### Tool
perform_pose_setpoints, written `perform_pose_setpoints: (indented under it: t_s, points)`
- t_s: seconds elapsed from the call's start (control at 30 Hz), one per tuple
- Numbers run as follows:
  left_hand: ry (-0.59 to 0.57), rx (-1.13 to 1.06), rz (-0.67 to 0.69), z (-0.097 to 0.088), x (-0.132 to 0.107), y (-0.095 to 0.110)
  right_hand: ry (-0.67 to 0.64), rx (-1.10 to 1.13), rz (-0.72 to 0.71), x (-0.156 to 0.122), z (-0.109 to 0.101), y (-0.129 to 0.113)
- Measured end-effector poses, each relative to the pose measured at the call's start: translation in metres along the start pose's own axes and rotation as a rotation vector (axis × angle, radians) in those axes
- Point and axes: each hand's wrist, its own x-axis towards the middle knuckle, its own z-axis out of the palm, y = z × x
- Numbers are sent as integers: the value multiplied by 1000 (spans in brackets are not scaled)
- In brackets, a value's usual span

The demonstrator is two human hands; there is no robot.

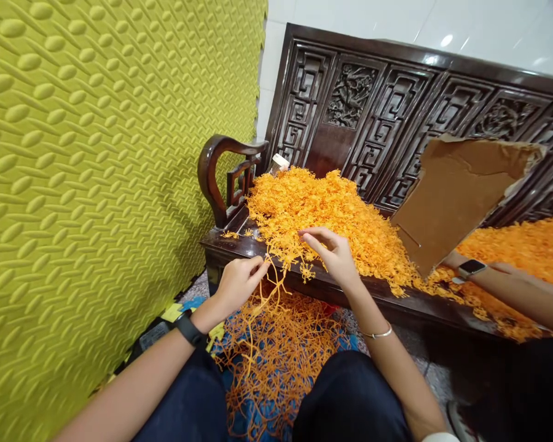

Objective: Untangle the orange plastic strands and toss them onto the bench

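Observation:
A large heap of orange plastic net-like pieces [317, 212] lies on the seat of a dark carved wooden bench [378, 98]. My left hand [237, 283] is closed, pinching a strand of the orange web at the bench's front edge. The strand trails down to a loose pile of orange strands [276, 356] on the floor between my knees. My right hand [334, 255] is over the near side of the heap with fingers curled, gripping a clump of the orange pieces.
A yellow-green textured foam mat [96, 153] stands upright at left. Another person's forearm with a smartwatch [470, 268] rests at right, beside a torn cardboard sheet [451, 196] propped on the bench. More orange pieces [525, 245] lie behind it.

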Motion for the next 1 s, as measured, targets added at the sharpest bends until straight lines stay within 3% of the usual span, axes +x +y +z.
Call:
perform_pose_setpoints:
  t_s: [0.13,0.2,0.27,0.33,0.4,0.5,0.67,0.73,0.77,0.8,0.9,0.93,1.0]
  points:
    - [87,11,-78,-2,1,0,-24,-4,111,-7,6,-9]
    - [123,20,-118,-2,1,-1,-96,17,198,-10,8,-7]
    - [134,18,-137,-3,2,-3,-186,92,262,-10,8,-5]
    - [119,7,-130,-3,2,-4,-185,179,268,-10,8,-4]
    - [71,1,-92,-5,2,-5,-54,211,208,-8,6,-4]
    - [-50,6,34,-7,2,-7,256,154,66,-4,-8,-4]
    - [-221,-7,215,-9,-4,-15,895,74,-224,-7,-58,-5]
    - [-205,-4,213,-9,-6,-19,1039,74,-293,-12,-76,-7]
    - [-183,-3,205,-9,-7,-21,1004,62,-277,-14,-81,-7]
    - [-155,-1,195,-9,-7,-21,886,38,-222,-13,-83,-7]
    - [-68,-3,151,-10,-5,-19,383,-32,-5,9,-78,-2]
    - [-44,-8,134,-10,-5,-17,287,-38,20,23,-75,1]
    - [-5,-17,101,-10,-4,-12,238,-42,-5,54,-68,7]
